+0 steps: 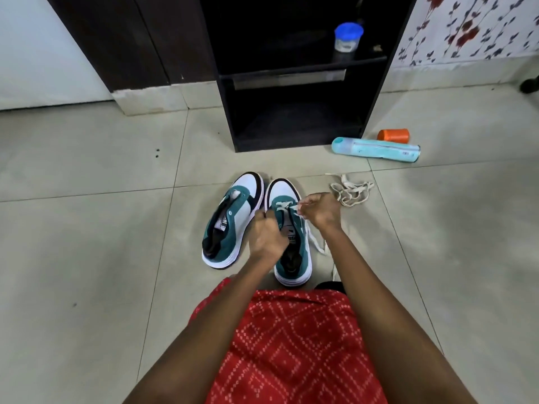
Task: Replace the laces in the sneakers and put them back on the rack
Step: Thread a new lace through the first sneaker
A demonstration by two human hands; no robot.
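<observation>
Item: white lace (pixel 284 206), limp and light, best pinched near its tip, I judge; part-threaded in the right-side sneaker (pixel 282 188) on the floor (pixel 116 228) at twelve o'clock; right hand (pixel 319 212) pinches it, left hand (pixel 267 239) curled, its hold I cannot tell.

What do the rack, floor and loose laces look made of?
Rack: probably dark laminated board, satin; flat panels, shelf edge glints. Floor: likely glazed tile, semi-gloss; grout lines, soft reflections. Loose laces: flat woven fabric, matte; limp tangle, fibre unclear.
</observation>
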